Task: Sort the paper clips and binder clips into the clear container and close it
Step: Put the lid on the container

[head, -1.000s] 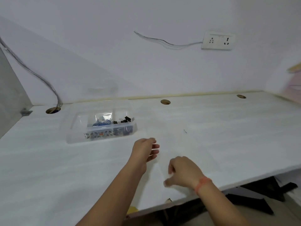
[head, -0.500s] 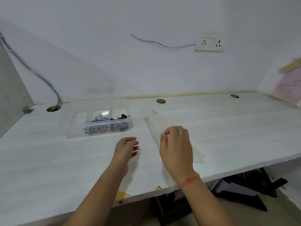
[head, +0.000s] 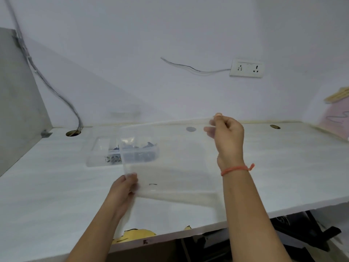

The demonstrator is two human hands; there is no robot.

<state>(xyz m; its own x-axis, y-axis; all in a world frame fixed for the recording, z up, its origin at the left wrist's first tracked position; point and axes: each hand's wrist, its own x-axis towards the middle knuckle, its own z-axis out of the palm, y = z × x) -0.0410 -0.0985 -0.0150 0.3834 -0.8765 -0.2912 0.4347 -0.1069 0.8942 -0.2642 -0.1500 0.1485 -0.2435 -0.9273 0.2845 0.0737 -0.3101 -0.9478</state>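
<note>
A clear plastic lid (head: 173, 159) is held tilted above the white desk, between me and the container. My left hand (head: 125, 188) pinches its near left corner. My right hand (head: 225, 135), with a red thread on the wrist, pinches its far right corner. The clear container (head: 98, 154) stands open on the desk at the left, divided into compartments. Blue and black clips (head: 113, 157) lie in it, partly seen through the lid's left part.
The white desk (head: 283, 167) has round cable holes along its back edge, one with a grey cable (head: 56, 93) running up the wall. A wall socket (head: 246, 68) is mounted at the upper right. A pink object (head: 334, 118) leans at the far right.
Both hands were empty over the desk; now they have lifted the clear lid off the desk and hold it up by two opposite corners.
</note>
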